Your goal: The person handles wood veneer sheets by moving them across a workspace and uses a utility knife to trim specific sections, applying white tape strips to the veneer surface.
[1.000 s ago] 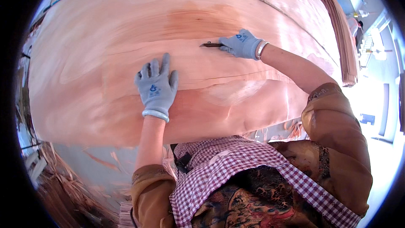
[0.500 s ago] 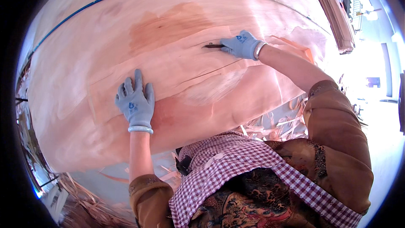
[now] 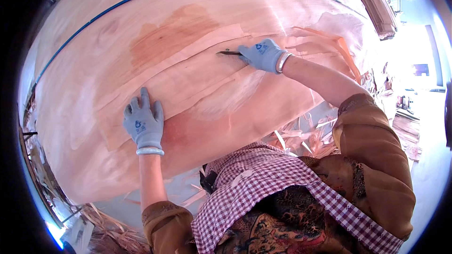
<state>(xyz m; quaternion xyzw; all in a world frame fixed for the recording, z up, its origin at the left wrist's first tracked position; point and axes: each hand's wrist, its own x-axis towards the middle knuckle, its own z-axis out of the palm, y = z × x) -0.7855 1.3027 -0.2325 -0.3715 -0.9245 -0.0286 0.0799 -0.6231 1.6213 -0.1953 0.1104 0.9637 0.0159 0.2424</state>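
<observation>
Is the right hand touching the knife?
Touching: the head view shows the right hand closed around one end of the knife, whose pointed end sticks out leftward.

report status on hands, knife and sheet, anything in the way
Right hand gripping knife. Left hand spread open on pinkish sheet. Curled orange strip beside right forearm, away from knife.

Grey-blue gloves [image 3: 143, 123], brown sleeves [image 3: 376, 136], checked apron [image 3: 268, 174]
</observation>
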